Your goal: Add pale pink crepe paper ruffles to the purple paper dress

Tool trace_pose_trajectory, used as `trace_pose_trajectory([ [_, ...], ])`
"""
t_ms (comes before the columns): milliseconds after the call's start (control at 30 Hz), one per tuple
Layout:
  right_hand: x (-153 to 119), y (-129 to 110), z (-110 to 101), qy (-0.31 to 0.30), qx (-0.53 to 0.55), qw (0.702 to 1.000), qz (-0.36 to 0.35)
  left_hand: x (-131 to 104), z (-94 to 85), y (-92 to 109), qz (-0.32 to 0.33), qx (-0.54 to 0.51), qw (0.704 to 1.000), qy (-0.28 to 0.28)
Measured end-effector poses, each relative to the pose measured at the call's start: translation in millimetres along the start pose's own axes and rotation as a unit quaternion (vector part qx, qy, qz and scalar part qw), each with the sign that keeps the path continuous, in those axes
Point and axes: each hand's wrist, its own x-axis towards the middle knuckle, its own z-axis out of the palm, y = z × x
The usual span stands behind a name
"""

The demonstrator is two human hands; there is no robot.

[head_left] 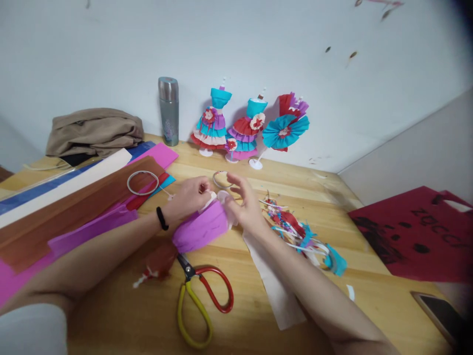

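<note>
A small dress form lies on its side, with a brown top (162,259), a purple crepe paper skirt (203,229) and a round white base (222,195) pointing away from me. My left hand (190,195) is closed at the skirt's far edge, pinching a small white piece (210,198). My right hand (246,202) has its fingers apart beside the base; its thumb is close to the skirt's edge, and contact cannot be made out. Just below the skirt lie scissors (189,271) with one red and one yellow handle.
Three dressed forms, including a layered paper dress (209,129), stand by the wall near a flask (169,111). Coloured paper sheets (81,207) and a thin tape-like ring (143,183) lie left. Paper scraps (295,224), a pale sheet (275,291) and a phone (438,315) lie right.
</note>
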Motion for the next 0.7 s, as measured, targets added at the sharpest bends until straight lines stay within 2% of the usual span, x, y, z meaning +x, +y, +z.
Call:
trace_pose_trajectory([
  [100, -15.5, -13.9, 4.2, -0.03, -0.067, 0.994, -0.086, -8.1, 4.7, 4.1, -0.014, -0.001, 1.0, 0.001],
  [233, -32.7, -36.7, -0.4, -0.047, -0.086, 0.973, -0.208, -0.8, -0.4, -6.1, -0.041, -0.051, 0.998, -0.026],
  [300, -38.6, -50.5, 0.7, -0.09, -0.096, 0.949, -0.288, 4.3, -3.0, -12.3, -0.058, -0.079, 0.994, -0.041],
  [400, -43.9, -72.5, 14.9, -0.193, -0.119, 0.899, -0.374, 7.7, -3.9, -17.4, -0.08, -0.115, 0.989, -0.055],
  [500, -47.6, -91.4, 42.5, -0.28, -0.167, 0.862, -0.387, 6.8, -3.5, -17.3, -0.094, -0.142, 0.983, -0.06],
  [567, -49.6, -99.1, 62.7, -0.321, -0.214, 0.848, -0.363, 5.4, -3.7, -15.9, -0.098, -0.152, 0.981, -0.066],
  [700, -49.9, -101.4, 91.4, -0.352, -0.29, 0.834, -0.31, 2.9, -5.7, -13.9, -0.099, -0.164, 0.978, -0.08],
])
